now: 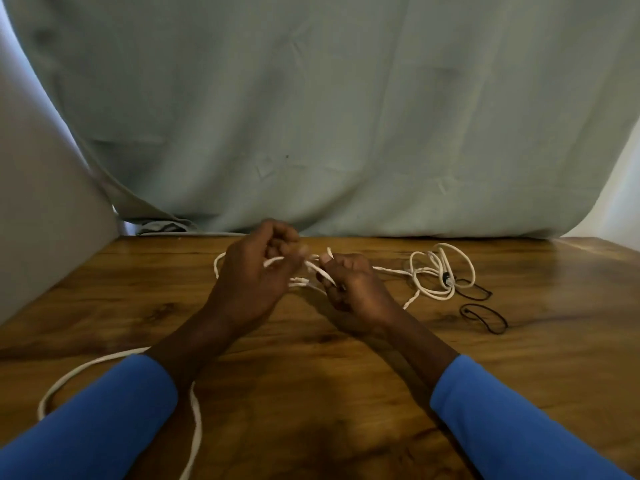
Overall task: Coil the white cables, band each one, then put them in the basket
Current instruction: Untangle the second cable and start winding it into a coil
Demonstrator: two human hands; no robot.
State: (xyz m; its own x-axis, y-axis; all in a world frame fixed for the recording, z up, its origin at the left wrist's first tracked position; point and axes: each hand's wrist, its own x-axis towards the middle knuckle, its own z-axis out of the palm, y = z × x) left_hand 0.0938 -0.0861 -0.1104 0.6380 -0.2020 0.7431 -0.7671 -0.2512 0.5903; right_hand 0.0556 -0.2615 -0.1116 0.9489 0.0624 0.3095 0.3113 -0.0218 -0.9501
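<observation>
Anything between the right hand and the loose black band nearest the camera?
Only a trailing strand of the second white cable, flat on the table, lies between right hand and black band; nothing else visible.

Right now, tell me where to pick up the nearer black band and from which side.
Pinch one strand of the nearer black band at its right end, from above: it lies flat, a thin open loop clear of the white cable coil.
</observation>
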